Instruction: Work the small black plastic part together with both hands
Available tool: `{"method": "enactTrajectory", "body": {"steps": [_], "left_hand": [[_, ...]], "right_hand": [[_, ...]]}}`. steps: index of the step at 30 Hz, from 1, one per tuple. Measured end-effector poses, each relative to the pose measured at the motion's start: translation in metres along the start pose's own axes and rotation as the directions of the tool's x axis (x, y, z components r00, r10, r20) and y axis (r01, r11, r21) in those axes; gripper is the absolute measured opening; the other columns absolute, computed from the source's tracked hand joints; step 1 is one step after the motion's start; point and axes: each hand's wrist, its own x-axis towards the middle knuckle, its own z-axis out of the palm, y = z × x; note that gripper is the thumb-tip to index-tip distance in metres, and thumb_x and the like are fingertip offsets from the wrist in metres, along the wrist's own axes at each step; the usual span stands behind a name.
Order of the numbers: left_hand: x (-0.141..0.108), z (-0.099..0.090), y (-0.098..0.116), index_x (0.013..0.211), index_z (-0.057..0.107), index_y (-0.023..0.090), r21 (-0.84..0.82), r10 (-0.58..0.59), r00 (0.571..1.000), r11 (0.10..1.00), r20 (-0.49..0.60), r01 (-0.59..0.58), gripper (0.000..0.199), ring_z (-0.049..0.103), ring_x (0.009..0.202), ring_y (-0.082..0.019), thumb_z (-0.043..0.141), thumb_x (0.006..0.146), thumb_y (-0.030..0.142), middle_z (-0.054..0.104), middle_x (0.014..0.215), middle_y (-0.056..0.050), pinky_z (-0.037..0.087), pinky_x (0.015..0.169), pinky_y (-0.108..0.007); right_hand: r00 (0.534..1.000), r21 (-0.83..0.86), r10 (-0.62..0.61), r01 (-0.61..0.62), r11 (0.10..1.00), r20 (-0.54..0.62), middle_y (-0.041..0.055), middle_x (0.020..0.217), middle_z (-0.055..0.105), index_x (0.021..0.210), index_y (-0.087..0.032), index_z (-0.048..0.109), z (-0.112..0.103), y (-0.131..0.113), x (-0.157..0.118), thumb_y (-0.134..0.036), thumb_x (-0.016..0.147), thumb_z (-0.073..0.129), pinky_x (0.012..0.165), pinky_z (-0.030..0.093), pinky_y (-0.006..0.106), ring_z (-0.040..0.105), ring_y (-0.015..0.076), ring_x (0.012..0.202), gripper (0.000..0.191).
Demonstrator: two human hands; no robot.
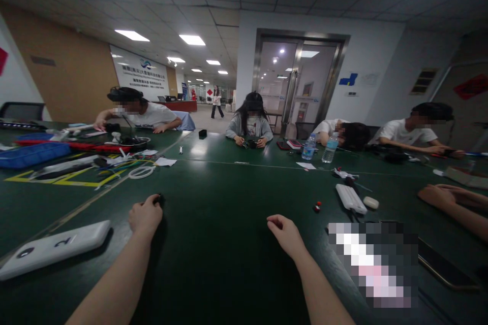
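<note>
My left hand (146,217) is over the green table, left of the middle, with its fingers pinched round a small black object (159,198). Most of that object is hidden, so its kind cannot be made out. To the right, my right hand (285,236) rests by the table top with its fingers curled together; nothing shows between them. A small red and dark piece (317,206) lies beyond my right hand, apart from it. Left of my left forearm lies a white, rounded device marked "2" (57,248).
A white power bank (351,199), a white earphone case (371,203) and a dark phone (444,264) lie to the right. Another person's hands (442,197) rest at the right edge. Bottles (330,150), cables (142,171) and a blue tray (34,155) stand farther off. Several people sit around the table.
</note>
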Motion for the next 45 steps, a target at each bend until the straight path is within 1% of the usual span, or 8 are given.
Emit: {"method": "enactTrajectory", "body": {"steps": [3, 7, 11, 19, 26, 30, 37, 45], "left_hand": [[0.0, 0.002, 0.002, 0.126, 0.054, 0.026, 0.01, -0.061, 0.998, 0.998, -0.033, 0.061, 0.045, 0.05, 0.111, -0.035, 0.036, 0.085, 0.035, 0.052, 0.119, -0.017, 0.043, 0.084, -0.042], [0.003, 0.005, 0.002, 0.123, 0.057, 0.023, 0.023, -0.02, 0.997, 0.999, -0.079, 0.022, 0.043, 0.052, 0.111, -0.032, 0.039, 0.085, 0.03, 0.056, 0.114, -0.017, 0.043, 0.086, -0.039], [0.006, 0.009, 0.0, 0.12, 0.06, 0.022, 0.019, 0.007, 0.993, 1.0, -0.118, -0.005, 0.042, 0.053, 0.11, -0.031, 0.042, 0.083, 0.03, 0.059, 0.111, -0.016, 0.043, 0.087, -0.04], [0.009, 0.01, -0.002, 0.118, 0.062, 0.021, 0.03, 0.031, 0.994, 0.999, -0.108, -0.027, 0.041, 0.054, 0.108, -0.03, 0.042, 0.084, 0.031, 0.061, 0.108, -0.017, 0.043, 0.088, -0.039], [0.009, 0.011, -0.003, 0.123, 0.057, 0.023, 0.001, -0.01, 0.993, 1.0, -0.12, 0.01, 0.044, 0.056, 0.102, -0.031, 0.044, 0.082, 0.033, 0.06, 0.107, -0.016, 0.045, 0.083, -0.039], [0.009, 0.013, -0.003, 0.126, 0.054, 0.023, -0.027, -0.017, 0.989, 1.0, -0.15, 0.013, 0.047, 0.057, 0.099, -0.031, 0.046, 0.081, 0.033, 0.06, 0.104, -0.015, 0.044, 0.083, -0.04], [0.008, 0.012, 0.0, 0.13, 0.05, 0.017, 0.008, -0.007, 0.989, 1.0, -0.146, 0.009, 0.049, 0.056, 0.101, -0.032, 0.043, 0.083, 0.032, 0.059, 0.106, -0.019, 0.043, 0.085, -0.039], [0.007, 0.011, 0.0, 0.129, 0.05, 0.018, -0.009, -0.021, 0.988, 1.0, -0.152, 0.02, 0.05, 0.055, 0.103, -0.034, 0.045, 0.082, 0.032, 0.058, 0.11, -0.019, 0.043, 0.085, -0.041]], "right_hand": [[1.0, 0.014, 0.013, -0.013, 1.0, 0.008, 0.0028, 0.101, 0.066, 0.101, -0.021, 0.065, -0.001, -0.001, -0.001, -0.026, 0.082, 0.053, 0.084, 0.047, 0.032, 0.061, 0.0188, 0.096, 0.023], [0.999, -0.014, 0.038, -0.038, 0.999, 0.023, 0.0031, 0.103, 0.066, 0.103, -0.02, 0.064, -0.001, -0.004, -0.001, -0.026, 0.082, 0.053, 0.085, 0.046, 0.031, 0.061, 0.0186, 0.097, 0.025], [0.999, -0.032, 0.041, -0.04, 0.999, 0.03, 0.0031, 0.104, 0.066, 0.103, -0.021, 0.064, -0.001, -0.005, -0.001, -0.026, 0.082, 0.053, 0.085, 0.046, 0.031, 0.061, 0.0188, 0.098, 0.024], [0.999, -0.036, 0.02, -0.018, 0.999, 0.039, 0.0029, 0.103, 0.066, 0.104, -0.02, 0.063, 0.0, -0.003, 0.0, -0.026, 0.083, 0.053, 0.086, 0.046, 0.03, 0.061, 0.0177, 0.098, 0.024], [0.998, -0.039, 0.038, -0.036, 0.999, 0.051, 0.003, 0.106, 0.065, 0.105, -0.02, 0.063, -0.001, -0.006, -0.003, -0.026, 0.084, 0.052, 0.086, 0.046, 0.03, 0.06, 0.018, 0.1, 0.025], [0.998, -0.039, 0.038, -0.036, 0.999, 0.051, 0.0033, 0.107, 0.065, 0.106, -0.02, 0.063, -0.001, -0.005, -0.003, -0.027, 0.084, 0.052, 0.086, 0.046, 0.03, 0.06, 0.0178, 0.1, 0.025], [0.998, -0.049, 0.041, -0.038, 0.998, 0.048, 0.003, 0.107, 0.065, 0.105, -0.021, 0.064, 0.0, -0.005, -0.002, -0.027, 0.083, 0.052, 0.086, 0.046, 0.03, 0.06, 0.018, 0.101, 0.025], [0.999, -0.052, 0.02, -0.018, 0.998, 0.041, 0.0027, 0.105, 0.066, 0.103, -0.021, 0.064, 0.001, -0.001, 0.002, -0.025, 0.082, 0.053, 0.087, 0.045, 0.03, 0.06, 0.0176, 0.1, 0.024]]}}
